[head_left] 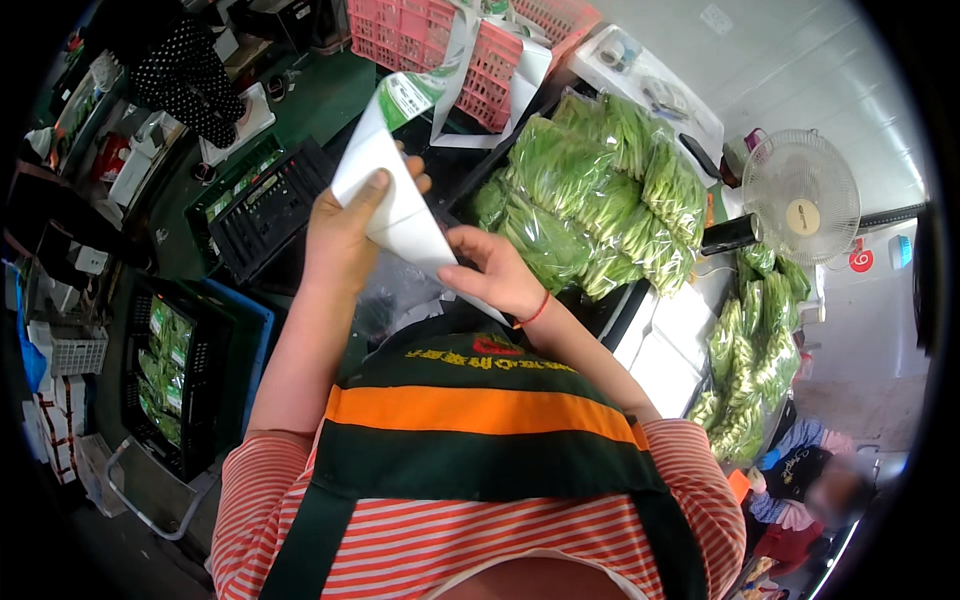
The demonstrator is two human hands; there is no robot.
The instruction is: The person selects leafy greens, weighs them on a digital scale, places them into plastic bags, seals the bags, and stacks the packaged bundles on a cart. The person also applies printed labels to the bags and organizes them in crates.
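Note:
A long strip of labels (405,225), white on its backing with green and white printing toward its upper end, runs between my hands. My left hand (345,230) grips it, thumb lying across the white side and fingers behind. Lower down, my right hand (500,275), with a red cord at the wrist, pinches the strip between thumb and fingers. More of the strip loops up over the pink crate (405,35). Just right of my right hand lies a pile of clear-bagged leafy greens (600,190).
At the right are a white fan (800,190), more bagged greens (755,350) and a person (810,475). A white tray (690,75) lies beyond the pile. On the left stand a black crate of packed greens (190,440), another black crate (270,215) and a person in dotted clothing (185,75).

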